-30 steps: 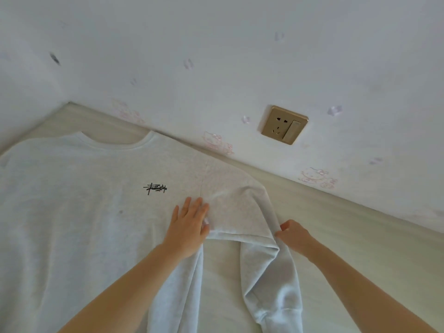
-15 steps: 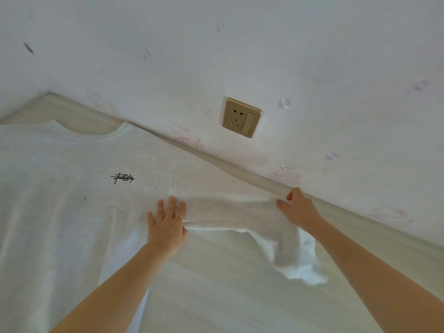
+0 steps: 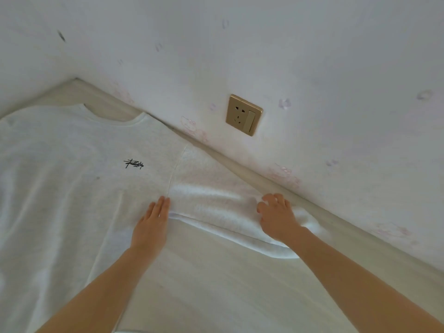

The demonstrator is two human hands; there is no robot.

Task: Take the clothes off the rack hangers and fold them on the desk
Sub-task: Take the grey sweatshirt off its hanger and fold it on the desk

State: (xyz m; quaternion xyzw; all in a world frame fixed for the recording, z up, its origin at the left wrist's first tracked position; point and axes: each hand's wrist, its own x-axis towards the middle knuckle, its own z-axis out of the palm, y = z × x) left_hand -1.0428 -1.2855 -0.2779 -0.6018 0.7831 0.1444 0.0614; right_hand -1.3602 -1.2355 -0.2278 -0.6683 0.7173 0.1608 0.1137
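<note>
A light grey sweatshirt (image 3: 72, 188) with a small black chest logo lies face up on the pale wooden desk (image 3: 216, 284), collar toward the far corner. My left hand (image 3: 151, 227) presses flat on the body beside the armpit seam, fingers straight. The sweatshirt's right sleeve (image 3: 216, 205) stretches out to the right along the wall. My right hand (image 3: 276, 217) rests on top of that sleeve near its cuff end, fingers spread and slightly bent. Part of the cuff is hidden under my right wrist.
A white wall runs along the desk's far edge, with a gold socket-and-switch plate (image 3: 243, 114) just above the sleeve. Faint pink stickers mark the wall near the desk line. Bare desk surface lies between my forearms.
My right hand has carried the sleeve from hanging down near me out to the right and laid it on the desk along the wall. My left hand stayed pressed at the armpit seam.
</note>
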